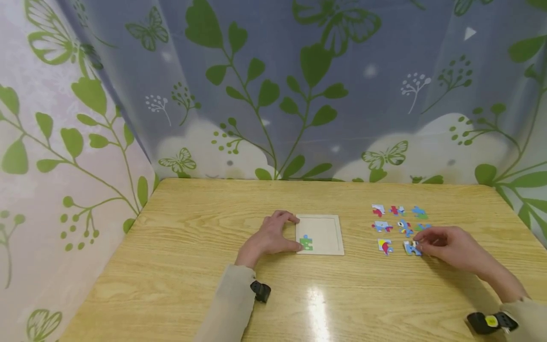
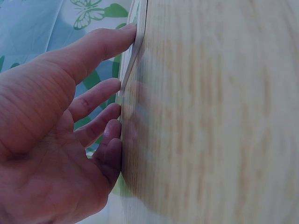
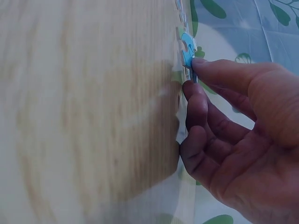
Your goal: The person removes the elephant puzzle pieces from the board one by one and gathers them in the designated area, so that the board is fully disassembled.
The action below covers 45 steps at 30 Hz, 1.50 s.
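Observation:
A pale square puzzle tray (image 1: 322,233) lies on the table with one green jigsaw piece (image 1: 306,243) in its lower left corner. My left hand (image 1: 270,235) spans the tray's left side, thumb at the near corner and forefinger at the far one. In the left wrist view the thumb (image 2: 105,46) touches the tray's edge, while the other fingertips rest at the tabletop. On the right, my right hand (image 1: 450,248) pinches a blue jigsaw piece (image 1: 410,248) between thumb and forefinger. The right wrist view shows this blue piece (image 3: 188,49) tilted under the thumb.
Several loose jigsaw pieces lie in rough rows right of the tray, among them a yellow and red one (image 1: 384,246) and one with an eye (image 1: 404,227). A patterned curtain (image 1: 273,95) hangs behind the wooden table (image 1: 205,213).

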Tool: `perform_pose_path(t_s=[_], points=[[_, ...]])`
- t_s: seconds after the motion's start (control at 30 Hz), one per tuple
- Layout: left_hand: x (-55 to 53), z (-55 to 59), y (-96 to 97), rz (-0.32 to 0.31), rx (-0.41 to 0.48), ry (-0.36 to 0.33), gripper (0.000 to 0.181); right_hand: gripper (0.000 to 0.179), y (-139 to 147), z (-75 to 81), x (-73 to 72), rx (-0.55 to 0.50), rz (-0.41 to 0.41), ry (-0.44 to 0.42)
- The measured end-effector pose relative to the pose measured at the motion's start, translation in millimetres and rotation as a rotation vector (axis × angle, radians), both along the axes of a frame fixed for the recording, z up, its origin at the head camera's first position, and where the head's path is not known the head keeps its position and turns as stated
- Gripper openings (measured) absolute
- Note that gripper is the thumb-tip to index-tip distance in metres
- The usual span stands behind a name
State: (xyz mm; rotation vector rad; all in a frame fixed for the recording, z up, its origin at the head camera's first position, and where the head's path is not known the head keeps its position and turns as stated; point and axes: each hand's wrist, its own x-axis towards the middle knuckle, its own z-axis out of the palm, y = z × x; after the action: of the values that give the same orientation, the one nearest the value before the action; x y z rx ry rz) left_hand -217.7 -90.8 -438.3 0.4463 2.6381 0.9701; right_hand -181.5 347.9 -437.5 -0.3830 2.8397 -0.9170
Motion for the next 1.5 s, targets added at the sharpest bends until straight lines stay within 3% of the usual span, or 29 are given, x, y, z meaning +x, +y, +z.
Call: perform_pose_path(t_s=[0.87,1.27,1.5], points=[[0.0,2.0,-0.2,0.001,0.011,-0.006,0.063,0.015,0,-6.1,-4.6,0.047,-0.021,0.009],[-0.5,0.9,-4.0,-0.043,0.022,-0.009,0.064,0.021,0,-0.2,0.4,0.031,-0.048,0.031],[-2.3,-1.1,-8.6,-0.081,0.023,-0.008,0.068,0.017,-12,2.6,3.7,-0.018,-0.033,0.093]])
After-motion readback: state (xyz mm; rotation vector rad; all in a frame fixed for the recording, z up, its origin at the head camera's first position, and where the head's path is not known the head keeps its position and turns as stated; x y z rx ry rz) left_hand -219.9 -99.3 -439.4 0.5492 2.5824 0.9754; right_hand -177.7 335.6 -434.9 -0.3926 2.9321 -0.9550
